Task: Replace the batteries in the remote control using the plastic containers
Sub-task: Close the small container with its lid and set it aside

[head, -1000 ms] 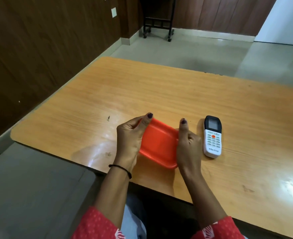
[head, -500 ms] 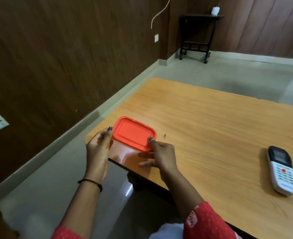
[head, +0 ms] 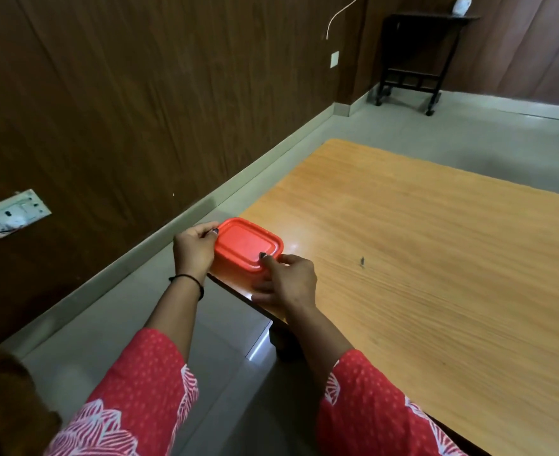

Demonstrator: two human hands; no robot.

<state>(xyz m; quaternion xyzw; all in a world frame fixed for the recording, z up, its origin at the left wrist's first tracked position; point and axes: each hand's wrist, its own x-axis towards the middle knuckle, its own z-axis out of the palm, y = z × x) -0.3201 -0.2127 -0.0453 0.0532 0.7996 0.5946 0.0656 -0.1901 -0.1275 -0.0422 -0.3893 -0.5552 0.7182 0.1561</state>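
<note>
Container (head: pixel 246 245) on table (head: pixel 436 258) near-left corner, between hands; stand (head: pixel 413 57) far behind.

Dark brown wood panels (head: pixel 139 93) are covering the wall on the left and running on round the far corner. A pale skirting strip (head: pixel 205 205) is lining its foot, meeting a grey-green tiled floor (head: pixel 403 126) that is catching a streak of light near the counter's leg. A white switch plate (head: pixel 13 212) is sitting low on the panels, tilted in this view; a smaller white plate (head: pixel 335 59) is showing further along, with a white cable (head: pixel 340 14) hanging above it. A black side table (head: pixel 416 57) on wheels is standing in the corner, carrying a small white pot (head: pixel 462 4). The orange-brown wooden counter (head: pixel 436 258) is filling the right side, shining near its left edge.
</note>
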